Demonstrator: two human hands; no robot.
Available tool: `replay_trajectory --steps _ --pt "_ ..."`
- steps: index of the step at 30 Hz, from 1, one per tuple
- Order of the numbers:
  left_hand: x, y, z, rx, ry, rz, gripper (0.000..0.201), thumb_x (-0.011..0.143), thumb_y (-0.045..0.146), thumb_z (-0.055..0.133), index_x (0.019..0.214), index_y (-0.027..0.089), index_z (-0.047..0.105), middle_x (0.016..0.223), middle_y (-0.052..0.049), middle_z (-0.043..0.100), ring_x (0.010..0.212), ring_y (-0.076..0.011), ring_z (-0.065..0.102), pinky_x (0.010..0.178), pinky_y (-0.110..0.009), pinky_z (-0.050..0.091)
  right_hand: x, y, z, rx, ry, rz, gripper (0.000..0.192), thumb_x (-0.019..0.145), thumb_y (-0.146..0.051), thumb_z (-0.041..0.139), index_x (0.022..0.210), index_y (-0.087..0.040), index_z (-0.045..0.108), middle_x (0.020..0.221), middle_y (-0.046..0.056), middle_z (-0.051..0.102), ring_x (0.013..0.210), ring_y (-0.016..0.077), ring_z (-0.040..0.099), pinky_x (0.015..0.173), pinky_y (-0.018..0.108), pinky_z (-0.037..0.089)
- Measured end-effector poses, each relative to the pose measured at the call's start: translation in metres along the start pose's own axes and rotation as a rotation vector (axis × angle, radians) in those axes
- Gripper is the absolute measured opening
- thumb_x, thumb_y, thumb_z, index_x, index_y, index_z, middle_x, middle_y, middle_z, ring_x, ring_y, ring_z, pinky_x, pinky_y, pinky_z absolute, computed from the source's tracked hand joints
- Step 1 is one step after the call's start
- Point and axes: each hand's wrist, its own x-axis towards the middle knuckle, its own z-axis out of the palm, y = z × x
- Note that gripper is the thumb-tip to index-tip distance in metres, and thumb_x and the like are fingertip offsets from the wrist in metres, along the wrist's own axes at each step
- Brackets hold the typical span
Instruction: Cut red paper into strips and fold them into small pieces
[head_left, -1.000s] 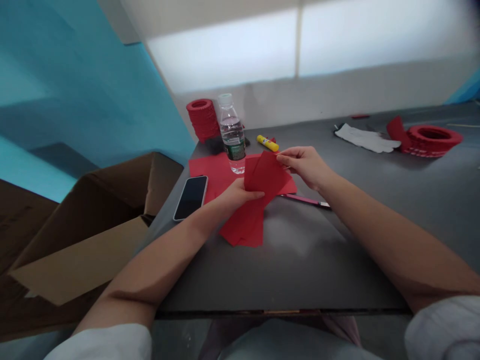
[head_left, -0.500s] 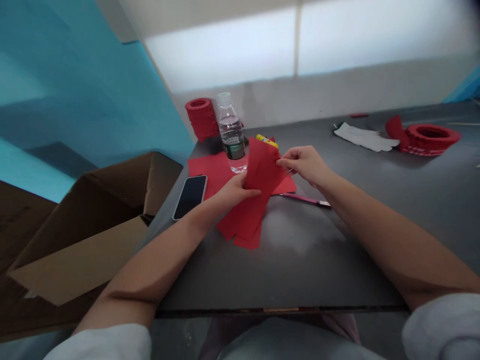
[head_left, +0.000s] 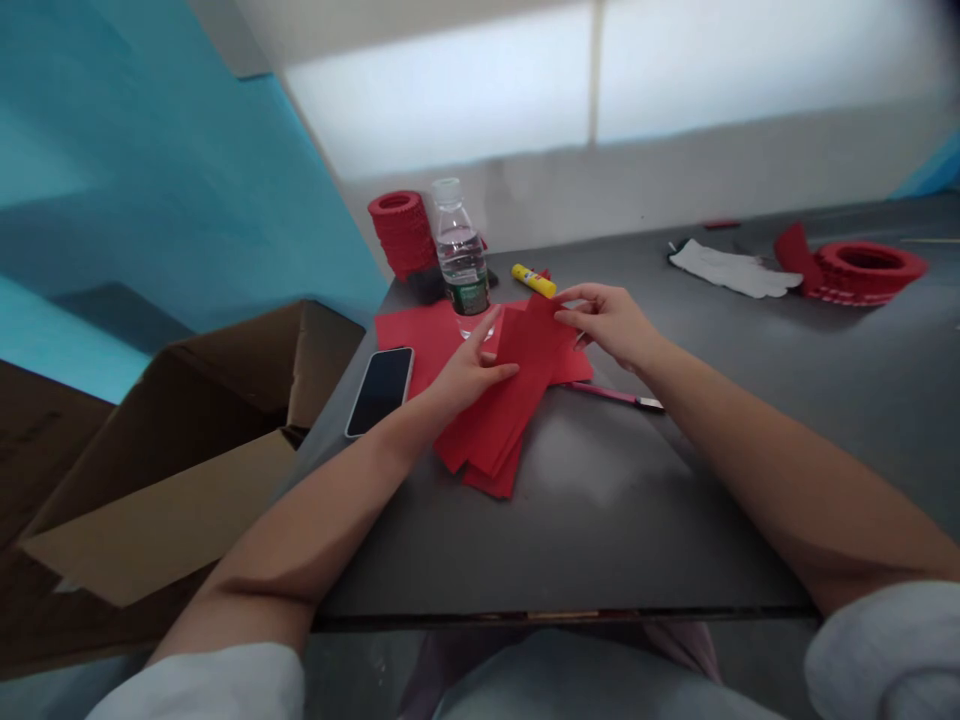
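My left hand point(head_left: 469, 368) and my right hand point(head_left: 611, 322) both grip a folded red paper sheet point(head_left: 525, 355), held just above the dark table point(head_left: 622, 500). The left thumb and fingers pinch its left edge; the right fingers pinch its top right corner. Under it lies a small pile of red paper sheets point(head_left: 487, 450), and a larger red sheet point(head_left: 416, 335) lies flat behind my left hand.
A phone point(head_left: 380, 390) lies face up at the left. A water bottle point(head_left: 459, 255), a yellow glue stick point(head_left: 534, 281) and a red paper stack point(head_left: 397, 232) stand behind. A pink pen point(head_left: 611, 396) lies under my right wrist. An open cardboard box point(head_left: 187, 440) sits left; red rings point(head_left: 866, 268) and white cloth point(head_left: 731, 270) far right.
Both hands have lowered and tilted the held red sheet toward the table, and the left fingers have spread along its edge. The pile beneath shifted slightly left.
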Motion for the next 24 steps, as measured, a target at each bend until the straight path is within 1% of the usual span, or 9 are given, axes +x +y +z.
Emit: replay_trajectory --steps 2,4,6,8,11,14,16,21,24 --pt "-0.001 0.001 0.001 0.019 -0.042 0.05 0.094 0.072 0.023 0.071 0.145 0.035 0.013 0.086 -0.003 0.067 0.076 -0.0248 0.068 0.06 -0.034 0.056 0.001 0.001 0.0 0.004 0.021 0.004 0.014 0.073 -0.014 0.066 0.087 -0.017 0.065 0.059 -0.001 0.059 0.051 0.0089 0.054 0.044 0.02 0.049" --pt "-0.002 0.002 0.003 0.029 -0.073 0.087 0.086 0.073 0.024 0.07 0.143 0.034 0.022 0.098 -0.005 0.066 0.084 -0.0244 0.067 0.063 -0.033 0.056 0.002 0.002 0.001 0.0 0.061 0.01 0.006 0.073 -0.015 0.066 0.079 -0.015 0.064 0.06 0.0 0.059 0.052 0.0094 0.055 0.044 0.02 0.049" --pt "-0.004 0.004 0.005 0.051 -0.07 0.098 0.073 0.072 0.024 0.07 0.137 0.028 0.037 0.105 -0.007 0.064 0.089 -0.024 0.066 0.067 -0.031 0.056 0.003 0.003 0.002 -0.025 0.09 0.013 0.006 0.073 -0.017 0.066 0.071 -0.015 0.061 0.059 0.001 0.058 0.051 0.0096 0.054 0.044 0.021 0.048" --pt "-0.005 0.004 0.007 0.077 -0.048 0.081 0.065 0.071 0.024 0.07 0.131 0.023 0.044 0.102 -0.008 0.065 0.087 -0.0232 0.066 0.067 -0.031 0.055 0.003 0.003 0.003 -0.063 0.114 0.006 0.012 0.074 -0.021 0.067 0.067 -0.016 0.058 0.057 0.0 0.056 0.049 0.0094 0.052 0.042 0.022 0.046" --pt "-0.003 0.003 0.007 0.156 0.026 0.083 0.051 0.07 0.025 0.07 0.117 0.021 0.052 0.096 -0.006 0.065 0.084 -0.021 0.065 0.07 -0.032 0.053 0.002 0.004 0.004 -0.11 0.146 -0.016 0.021 0.074 -0.026 0.067 0.062 -0.017 0.053 0.054 -0.001 0.052 0.046 0.0092 0.048 0.04 0.023 0.043" --pt "0.001 -0.002 0.004 0.3 0.136 0.184 0.03 0.068 0.024 0.071 0.094 0.018 0.06 0.097 -0.004 0.064 0.092 -0.0184 0.06 0.083 -0.032 0.048 0.001 0.004 0.003 -0.121 0.128 -0.088 0.017 0.073 -0.025 0.068 0.071 -0.019 0.052 0.058 -0.003 0.051 0.048 0.0086 0.048 0.039 0.022 0.042" --pt "0.004 -0.006 0.002 0.326 0.155 0.241 0.021 0.067 0.023 0.07 0.086 0.016 0.062 0.094 -0.003 0.064 0.092 -0.0168 0.059 0.086 -0.031 0.046 0.002 0.005 0.002 -0.1 0.096 -0.151 0.019 0.071 -0.023 0.069 0.078 -0.02 0.051 0.065 -0.004 0.053 0.05 0.0079 0.048 0.04 0.02 0.043" --pt "0.01 -0.015 -0.002 0.278 0.127 0.237 0.018 0.069 0.027 0.067 0.083 0.015 0.066 0.083 -0.003 0.066 0.078 -0.0149 0.059 0.077 -0.03 0.047 0.005 0.01 -0.004 -0.01 0.005 -0.178 0.018 0.071 -0.024 0.067 0.083 -0.02 0.055 0.078 -0.001 0.057 0.057 0.0087 0.052 0.045 0.022 0.047" --pt "0.009 -0.015 -0.001 0.29 0.142 0.281 0.019 0.068 0.027 0.068 0.083 0.015 0.067 0.083 -0.003 0.067 0.077 -0.0148 0.06 0.075 -0.029 0.047 0.004 0.01 -0.005 -0.12 0.008 -0.247 0.023 0.072 -0.025 0.066 0.094 -0.022 0.061 0.089 0.001 0.062 0.064 0.0109 0.056 0.053 0.026 0.051"
